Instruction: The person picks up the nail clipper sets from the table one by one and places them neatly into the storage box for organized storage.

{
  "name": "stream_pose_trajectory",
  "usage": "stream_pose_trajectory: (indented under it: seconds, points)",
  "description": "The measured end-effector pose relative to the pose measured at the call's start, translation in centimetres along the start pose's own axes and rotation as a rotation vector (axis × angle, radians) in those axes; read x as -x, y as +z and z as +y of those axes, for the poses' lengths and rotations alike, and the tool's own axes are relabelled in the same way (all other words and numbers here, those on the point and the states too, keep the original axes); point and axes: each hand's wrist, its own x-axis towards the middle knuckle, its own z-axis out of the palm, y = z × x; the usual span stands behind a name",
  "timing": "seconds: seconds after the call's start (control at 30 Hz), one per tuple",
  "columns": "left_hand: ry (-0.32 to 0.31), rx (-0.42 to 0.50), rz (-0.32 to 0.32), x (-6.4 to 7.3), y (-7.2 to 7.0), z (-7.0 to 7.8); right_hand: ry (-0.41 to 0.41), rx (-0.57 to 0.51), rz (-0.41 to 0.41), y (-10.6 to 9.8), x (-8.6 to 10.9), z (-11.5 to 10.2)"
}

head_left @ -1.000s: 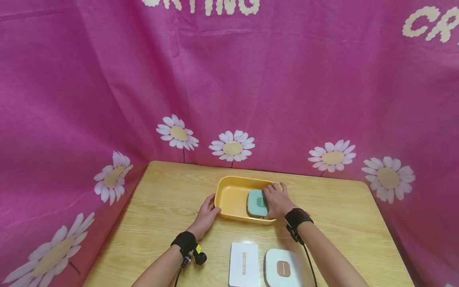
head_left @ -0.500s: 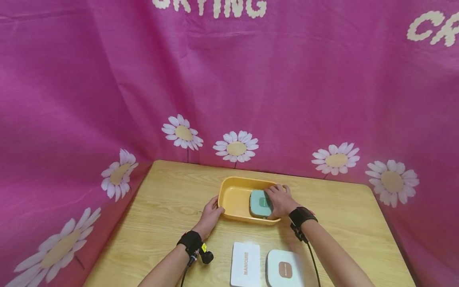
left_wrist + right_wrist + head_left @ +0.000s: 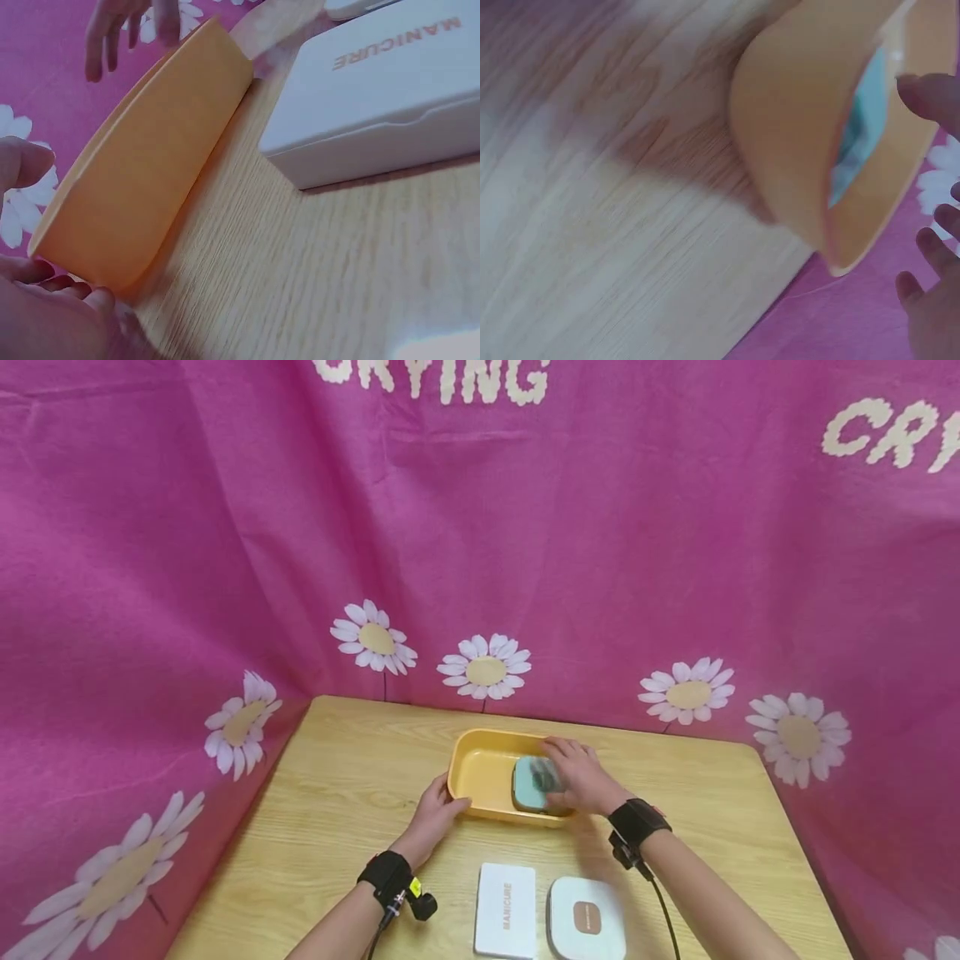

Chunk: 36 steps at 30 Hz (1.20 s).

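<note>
A yellow plastic bin [image 3: 480, 777] stands on the table, with a mint-green square case [image 3: 528, 787] lying in its right part. My left hand [image 3: 431, 818] holds the bin's left end, fingers along the outside and thumb at the rim. Over the right end of the bin is my right hand [image 3: 583, 777], its fingers spread and apart from the case. In the right wrist view the case [image 3: 866, 124] shows inside the bin, with the right thumb [image 3: 930, 97] above the opening.
Nearer the front lie a white box [image 3: 506, 910] marked MANICURE and a white rounded square case [image 3: 587, 918] with a brown patch. A magenta curtain [image 3: 585, 568] with daisies hangs behind the wooden table [image 3: 322, 793]. Each wrist wears a strap with a cable.
The right hand has let go of the mint-green case and lifted off it, fingers opening. The case stays in the bin's right part. The left hand keeps its hold.
</note>
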Motion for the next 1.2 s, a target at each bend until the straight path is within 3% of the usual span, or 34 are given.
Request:
stream_pose_trajectory:
  seconds: [0.1, 0.3, 0.53, 0.73, 1.03, 1.2]
  points:
    - [0.003, -0.034, 0.008, 0.6, -0.2, 0.1, -0.050, -0.018, 0.057, -0.6, 0.5, -1.1]
    - [-0.059, -0.015, -0.024, 2.4, -0.6, 1.3, -0.078, -0.050, 0.117, -1.1, 1.9, -3.2]
    - [-0.094, -0.092, -0.025, 5.0, -0.2, 2.7, -0.095, -0.102, 0.116, -0.6, 4.2, -5.6]
    - [-0.075, -0.149, -0.119, 7.3, 0.0, 3.1, -0.069, -0.159, 0.055, 0.8, 7.1, -7.6]
    - [-0.052, -0.473, -0.288, 9.7, 0.5, 3.1, 0.017, -0.213, -0.024, 2.7, 9.6, -9.3]
    - [-0.081, -0.566, -0.341, 10.4, 0.9, 2.4, 0.053, -0.229, -0.091, 4.3, 10.7, -9.5]
